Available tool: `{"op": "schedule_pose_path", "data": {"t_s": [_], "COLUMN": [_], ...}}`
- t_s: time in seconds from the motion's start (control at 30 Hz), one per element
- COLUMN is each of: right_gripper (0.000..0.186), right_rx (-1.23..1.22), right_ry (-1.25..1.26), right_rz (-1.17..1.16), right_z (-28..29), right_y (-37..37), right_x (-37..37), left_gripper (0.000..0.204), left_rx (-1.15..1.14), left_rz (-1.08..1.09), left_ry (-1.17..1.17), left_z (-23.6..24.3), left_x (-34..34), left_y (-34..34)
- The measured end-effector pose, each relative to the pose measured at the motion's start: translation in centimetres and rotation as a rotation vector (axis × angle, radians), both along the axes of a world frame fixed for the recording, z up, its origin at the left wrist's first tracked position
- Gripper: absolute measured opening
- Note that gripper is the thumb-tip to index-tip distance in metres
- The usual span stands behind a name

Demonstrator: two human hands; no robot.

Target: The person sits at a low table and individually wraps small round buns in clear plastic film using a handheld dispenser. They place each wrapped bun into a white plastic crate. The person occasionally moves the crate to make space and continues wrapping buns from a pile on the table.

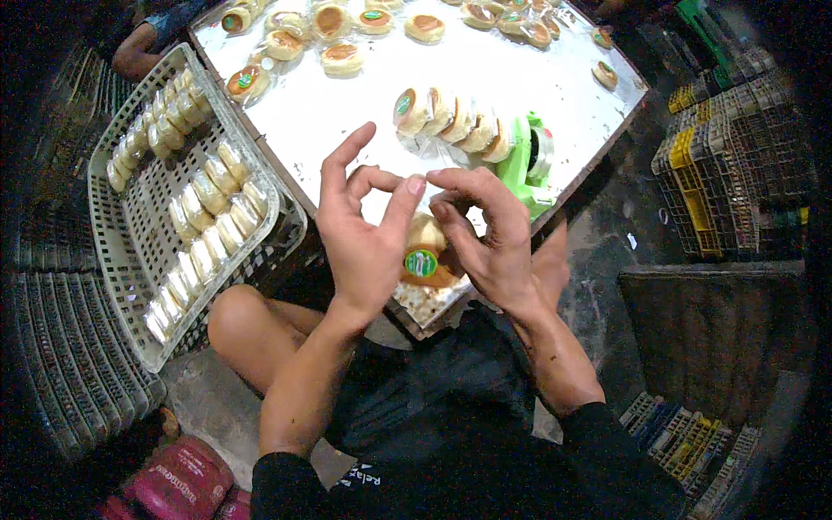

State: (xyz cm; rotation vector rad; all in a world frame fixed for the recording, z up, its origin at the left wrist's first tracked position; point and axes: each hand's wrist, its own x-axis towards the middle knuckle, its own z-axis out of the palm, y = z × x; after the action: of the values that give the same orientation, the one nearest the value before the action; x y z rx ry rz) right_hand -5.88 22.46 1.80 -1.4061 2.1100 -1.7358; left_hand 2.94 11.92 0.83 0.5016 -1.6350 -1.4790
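Note:
Close in front of me, at the table's near corner, is a round bun with a browned face and a green sticker, in a clear plastic bag. Above it, the fingers of my left hand pinch at the gathered film of that bag, the index finger pointing up. Opposite, my right hand is closed, thumb and bent index finger at the same film; its exact grip is partly hidden. Just beyond my fingertips lies a leaning row of bagged buns. A green tape dispenser stands right of that row.
More bagged buns are scattered over the far side of the white tabletop. At left, a pale slotted crate holds rows of bagged buns. Stacked crates stand on the right. Another person's arm shows at the upper left.

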Motion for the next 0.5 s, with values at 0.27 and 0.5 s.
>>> {"op": "schedule_pose_path", "data": {"t_s": [0.27,0.5], "right_gripper": [0.028,0.015], "right_rx": [-0.087,-0.079], "right_ry": [0.028,0.5], "right_rz": [-0.079,-0.123], "right_z": [-1.8,-2.2], "right_y": [0.0,-0.5], "right_x": [-0.6,-1.7], "left_gripper": [0.062,0.02], "left_rx": [0.105,-0.363], "left_rz": [-0.125,-0.108], "left_ry": [-0.078,-0.305], "left_z": [1.2,1.0], "left_x": [-0.8,0.9], "left_y": [0.4,-1.8]}}
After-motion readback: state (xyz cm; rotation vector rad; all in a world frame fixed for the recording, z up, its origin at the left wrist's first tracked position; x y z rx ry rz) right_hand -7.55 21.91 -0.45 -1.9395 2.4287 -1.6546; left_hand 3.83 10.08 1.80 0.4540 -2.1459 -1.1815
